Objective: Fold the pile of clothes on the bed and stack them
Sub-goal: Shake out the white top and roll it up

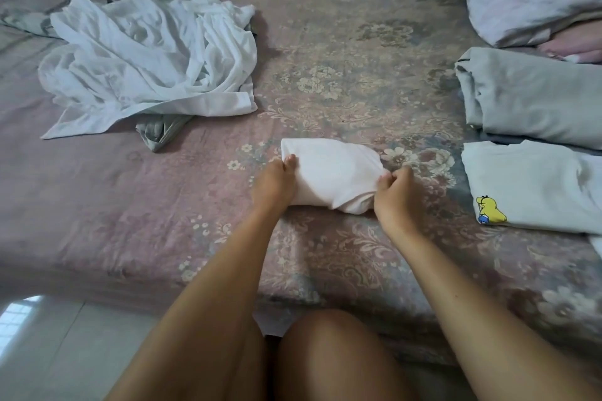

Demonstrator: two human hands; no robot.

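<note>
Knee [329, 348], then left hand [275, 184] and right hand [394, 197] flanking folded white garment [329, 172].

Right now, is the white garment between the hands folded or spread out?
Folded. The white garment is a small compact bundle with layered edges at its right end; the left hand and right hand each hold one side.

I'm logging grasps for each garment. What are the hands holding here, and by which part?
Both hold the small folded white garment: the left hand grips its left edge, and the right hand pinches its bunched right end.
</note>
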